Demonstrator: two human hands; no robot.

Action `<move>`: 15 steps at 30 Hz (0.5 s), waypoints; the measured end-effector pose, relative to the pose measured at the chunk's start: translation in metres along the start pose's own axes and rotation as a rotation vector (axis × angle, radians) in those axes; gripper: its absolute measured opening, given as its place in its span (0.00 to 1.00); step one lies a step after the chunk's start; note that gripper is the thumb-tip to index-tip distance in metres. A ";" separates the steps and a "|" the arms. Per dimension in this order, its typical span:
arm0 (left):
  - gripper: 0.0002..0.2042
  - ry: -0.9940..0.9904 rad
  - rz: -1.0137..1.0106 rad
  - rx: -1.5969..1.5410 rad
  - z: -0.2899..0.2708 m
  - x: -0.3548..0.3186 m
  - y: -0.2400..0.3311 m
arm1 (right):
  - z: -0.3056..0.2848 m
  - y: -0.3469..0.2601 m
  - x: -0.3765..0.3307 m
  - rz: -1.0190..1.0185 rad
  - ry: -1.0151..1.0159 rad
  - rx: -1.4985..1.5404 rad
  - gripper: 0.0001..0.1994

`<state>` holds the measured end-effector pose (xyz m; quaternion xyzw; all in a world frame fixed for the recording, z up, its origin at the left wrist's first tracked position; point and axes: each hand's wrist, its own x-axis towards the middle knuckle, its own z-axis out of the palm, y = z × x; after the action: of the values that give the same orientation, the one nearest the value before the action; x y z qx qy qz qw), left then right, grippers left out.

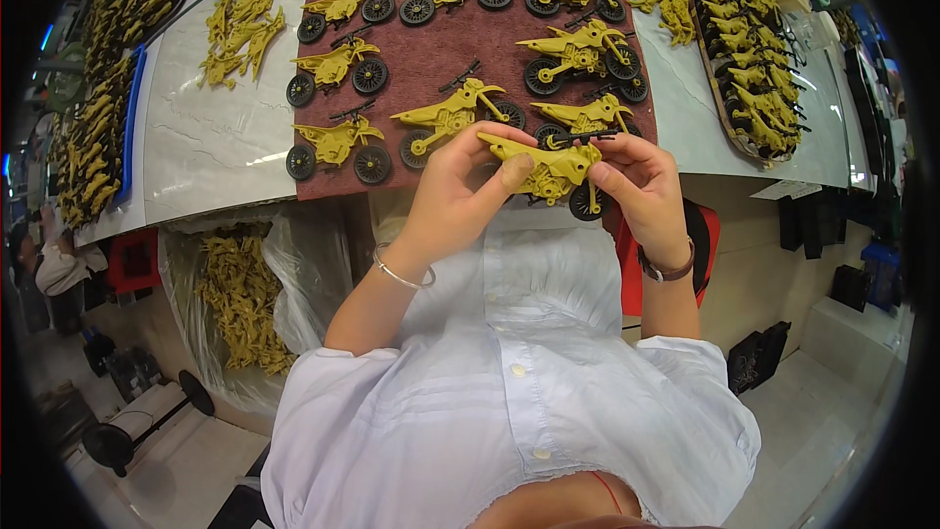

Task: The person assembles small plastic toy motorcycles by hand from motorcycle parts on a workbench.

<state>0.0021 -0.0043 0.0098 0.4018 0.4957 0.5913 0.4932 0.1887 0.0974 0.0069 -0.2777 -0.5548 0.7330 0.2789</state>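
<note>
**Both hands closed on one yellow toy motorcycle**

Just off the near edge of the table (211,152), held a yellow toy motorcycle (548,168) between both hands, above the lap and the white shirt (509,372). Gripped its left end with the left hand (468,186), fingers curled over the top and thumb pressed against the body, wrist bent upward with a thin bangle (399,276) round it. Closed the right hand (641,186) on the right end, fingertips pinching near the black handlebar (578,138), with the black front wheel (586,202) showing below the palm. Wore a dark band (670,270) on the right wrist. Kept both forearms rising from the lower edge, elbows apart, hands converging on the toy.

Beyond the hands, lay a maroon mat (470,34) on the table, carrying rows of finished yellow motorcycles with black wheels (338,142). Left of the mat, sat a loose pile of yellow plastic body parts (240,29). Right of it, stood a tray (715,88) packed with more yellow bikes. Under the table's left side, hung a clear plastic bag (240,304) stuffed with yellow parts.
</note>
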 end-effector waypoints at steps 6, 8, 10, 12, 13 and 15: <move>0.10 -0.014 0.011 0.034 -0.005 0.001 -0.001 | 0.004 0.005 -0.001 -0.062 -0.009 0.013 0.15; 0.10 -0.033 -0.004 0.039 -0.007 0.002 -0.002 | 0.007 0.006 -0.001 -0.021 0.011 0.063 0.17; 0.10 -0.053 -0.018 0.044 -0.009 0.004 -0.003 | 0.012 0.005 -0.001 -0.002 -0.030 0.045 0.17; 0.11 -0.094 -0.070 0.074 -0.010 0.005 -0.002 | 0.014 0.005 -0.002 0.037 -0.067 0.034 0.18; 0.11 -0.094 -0.071 0.074 -0.009 0.005 -0.002 | 0.014 0.007 -0.001 0.038 -0.068 0.035 0.18; 0.11 0.043 -0.190 -0.318 -0.005 0.005 -0.004 | 0.014 0.010 0.000 -0.012 -0.018 0.119 0.18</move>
<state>-0.0032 -0.0002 0.0052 0.2574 0.4422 0.6216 0.5932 0.1780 0.0862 0.0006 -0.2506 -0.5143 0.7657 0.2940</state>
